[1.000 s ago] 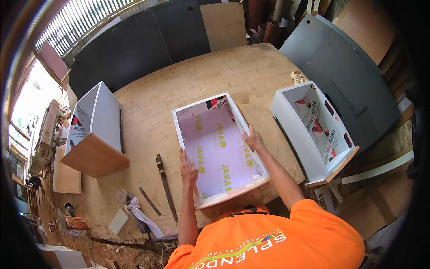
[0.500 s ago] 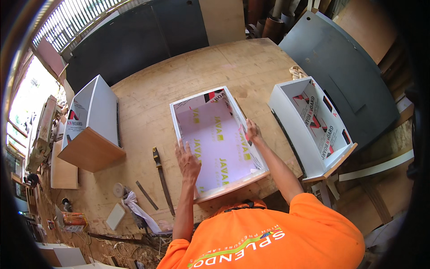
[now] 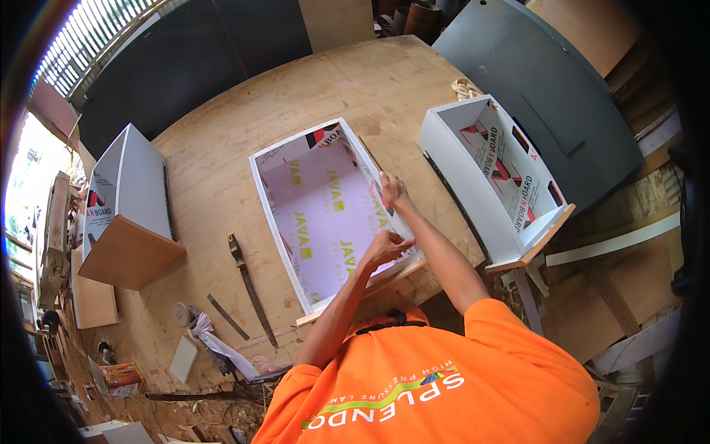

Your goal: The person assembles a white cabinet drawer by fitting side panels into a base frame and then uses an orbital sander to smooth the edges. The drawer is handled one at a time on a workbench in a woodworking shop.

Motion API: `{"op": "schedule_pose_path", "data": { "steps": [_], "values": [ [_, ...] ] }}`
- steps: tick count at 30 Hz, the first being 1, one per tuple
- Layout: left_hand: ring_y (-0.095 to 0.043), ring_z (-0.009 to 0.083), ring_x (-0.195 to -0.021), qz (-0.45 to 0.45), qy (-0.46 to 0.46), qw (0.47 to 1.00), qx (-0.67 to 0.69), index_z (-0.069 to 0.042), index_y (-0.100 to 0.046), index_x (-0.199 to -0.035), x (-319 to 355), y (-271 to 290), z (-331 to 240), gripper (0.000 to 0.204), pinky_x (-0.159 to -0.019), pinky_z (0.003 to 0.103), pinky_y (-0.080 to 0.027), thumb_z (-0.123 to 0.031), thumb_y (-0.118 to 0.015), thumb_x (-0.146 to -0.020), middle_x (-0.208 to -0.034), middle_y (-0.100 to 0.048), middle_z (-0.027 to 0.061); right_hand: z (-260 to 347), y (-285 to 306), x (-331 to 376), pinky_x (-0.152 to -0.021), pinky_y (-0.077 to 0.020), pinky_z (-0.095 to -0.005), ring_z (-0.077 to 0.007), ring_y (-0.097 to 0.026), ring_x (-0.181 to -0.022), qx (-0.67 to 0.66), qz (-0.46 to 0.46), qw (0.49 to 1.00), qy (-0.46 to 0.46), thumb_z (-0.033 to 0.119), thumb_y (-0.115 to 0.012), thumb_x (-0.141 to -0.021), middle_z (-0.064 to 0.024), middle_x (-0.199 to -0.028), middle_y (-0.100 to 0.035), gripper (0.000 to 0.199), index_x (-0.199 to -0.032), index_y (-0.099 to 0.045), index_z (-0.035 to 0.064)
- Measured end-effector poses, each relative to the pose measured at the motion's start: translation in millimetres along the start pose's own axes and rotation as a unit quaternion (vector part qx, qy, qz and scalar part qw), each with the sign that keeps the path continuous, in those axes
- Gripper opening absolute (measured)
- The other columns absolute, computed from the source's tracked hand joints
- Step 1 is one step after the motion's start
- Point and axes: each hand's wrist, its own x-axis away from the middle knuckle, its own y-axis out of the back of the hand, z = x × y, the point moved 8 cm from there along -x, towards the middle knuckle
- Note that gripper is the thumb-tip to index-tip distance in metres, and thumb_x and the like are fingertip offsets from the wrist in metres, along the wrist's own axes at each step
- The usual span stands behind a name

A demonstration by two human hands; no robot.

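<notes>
In front of me on the wooden worktable lies an open white drawer box (image 3: 271, 200), its bottom lined with printed lilac film and its near end edged with a wooden front panel. My right hand (image 3: 394, 190) is closed over the rim of the drawer's right wall. Inside, near the right near corner, my left hand (image 3: 387, 249) reaches across with its fingers drawn together; whatever they pinch is too small to make out. To the left of the drawer lies a file (image 3: 253, 285) with a black and yellow handle.
A second drawer (image 3: 438, 137) stands at the right, another drawer (image 3: 137, 185) at the left. Near the table's front left are a flat metal strip (image 3: 228, 317), a pale block (image 3: 183, 360) and a cloth-wrapped tool (image 3: 218, 342). Dark panels (image 3: 547, 96) lean around the worktable (image 3: 214, 148).
My left hand has left the drawer's left side and crossed to its right near corner, its fingers closing. My right hand stays on the right wall. The whole view has shifted slightly.
</notes>
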Motion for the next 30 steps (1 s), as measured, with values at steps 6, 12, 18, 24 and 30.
{"op": "schedule_pose_path", "data": {
  "steps": [6, 12, 18, 24, 30],
  "values": [
    [-0.072, 0.0168, -0.086, 0.051, -0.017, 0.978, 0.203, 0.002, -0.073, -0.102, -11, -11, 15, 0.041, -0.081, 0.032, -0.058, -0.039, -0.074, -0.102, -0.094, -0.074, 0.0082, 2, -2, -1, -0.105, -0.0465, -0.0582, -0.0560, -0.059, -0.119, 0.008, 0.018, 1.000, 0.016, 0.051, -0.034, -0.109, -0.0336, -0.130, -0.064, 0.062, -0.122, -0.064, -0.0015],
    [-0.071, 0.0164, -0.086, 0.046, -0.040, 0.973, 0.224, 0.000, -0.073, -0.101, -17, -9, 16, 0.030, -0.080, 0.033, -0.058, -0.029, -0.076, -0.101, -0.096, -0.075, 0.0080, 10, 2, 3, -0.101, -0.0484, -0.0584, -0.0559, -0.062, -0.113, 0.019, -0.007, 0.999, 0.038, 0.046, -0.033, -0.111, -0.0328, -0.125, -0.066, 0.057, -0.119, -0.064, -0.0017],
    [-0.069, 0.0150, -0.076, -0.003, -0.040, 0.988, 0.149, -0.001, -0.074, -0.090, -19, -3, 20, 0.023, -0.073, 0.031, -0.057, -0.023, -0.076, -0.098, -0.085, -0.075, 0.0067, 14, 5, 6, -0.101, -0.0489, -0.0579, -0.0560, -0.062, -0.113, 0.018, 0.005, 0.999, 0.030, 0.046, -0.034, -0.110, -0.0336, -0.125, -0.066, 0.057, -0.117, -0.065, -0.0021],
    [-0.065, 0.0183, -0.061, -0.125, -0.070, 0.989, 0.038, 0.003, -0.070, -0.071, -22, 6, 19, 0.029, -0.063, 0.035, -0.054, -0.023, -0.075, -0.082, -0.065, -0.069, 0.0135, 7, 4, 3, -0.100, -0.0480, -0.0577, -0.0556, -0.061, -0.113, -0.005, -0.020, 1.000, 0.014, 0.050, -0.035, -0.109, -0.0339, -0.120, -0.067, 0.061, -0.114, -0.067, -0.0014],
    [-0.061, 0.0244, -0.055, -0.181, -0.069, 0.981, -0.014, 0.005, -0.064, -0.061, -16, 9, 13, 0.034, -0.059, 0.042, -0.052, -0.026, -0.075, -0.072, -0.055, -0.060, 0.0205, -8, -3, -5, -0.096, -0.0482, -0.0567, -0.0541, -0.063, -0.109, -0.010, -0.044, 0.999, 0.011, 0.052, -0.039, -0.108, -0.0318, -0.113, -0.069, 0.059, -0.112, -0.069, 0.0010]
  ]
}}
